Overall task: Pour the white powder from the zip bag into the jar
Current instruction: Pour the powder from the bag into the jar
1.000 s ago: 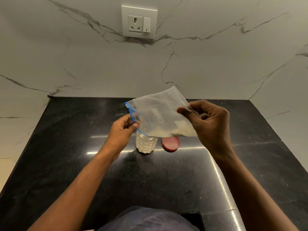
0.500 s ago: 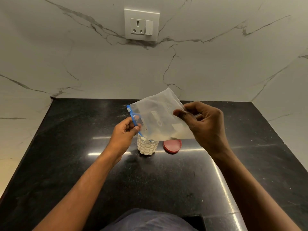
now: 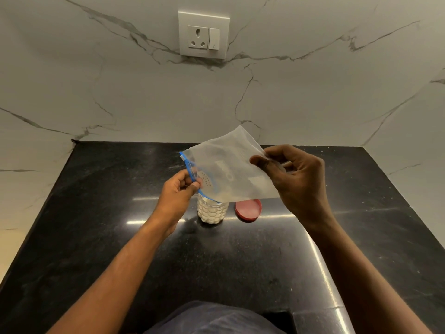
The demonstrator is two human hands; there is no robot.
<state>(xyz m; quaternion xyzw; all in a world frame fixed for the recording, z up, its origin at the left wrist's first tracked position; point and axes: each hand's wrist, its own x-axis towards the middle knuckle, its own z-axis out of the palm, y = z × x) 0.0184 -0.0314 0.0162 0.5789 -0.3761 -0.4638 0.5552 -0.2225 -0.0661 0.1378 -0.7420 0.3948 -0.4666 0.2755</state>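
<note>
Head view: left hand [image 3: 179, 191] pinches the zip bag [image 3: 231, 174] at its blue seal, aiming the mouth into the jar [image 3: 213, 211]; right hand [image 3: 292, 175] grips the raised bottom so powder slides down. Red lid [image 3: 248, 209] sits beside the jar.

Black stone counter [image 3: 101, 237] — bears jar [image 3: 212, 212]; red lid [image 3: 248, 210], seemingly flat.

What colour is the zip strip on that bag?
Blue, on the zip bag's lower edge, seen in the head view.
</note>
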